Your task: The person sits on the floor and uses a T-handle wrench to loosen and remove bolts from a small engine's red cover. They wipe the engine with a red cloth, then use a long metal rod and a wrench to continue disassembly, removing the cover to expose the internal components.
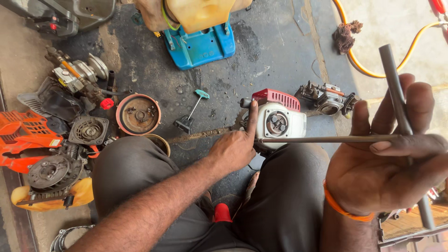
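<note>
While the person sits on the oil-stained floor (275,51), the left hand (233,149) rests against the small engine (279,120), fingers curled, index finger extended up along its white housing; no grip is closed around it. The right hand (389,161) is closed around a grey T-handle wrench (395,95), whose long shaft runs leftward to the engine, just beside the left hand. Beyond the right hand lies a carburettor (329,99). Left of the left hand lie a small green-handled T-wrench (195,106) and a round rusty flywheel cover (138,114).
</note>
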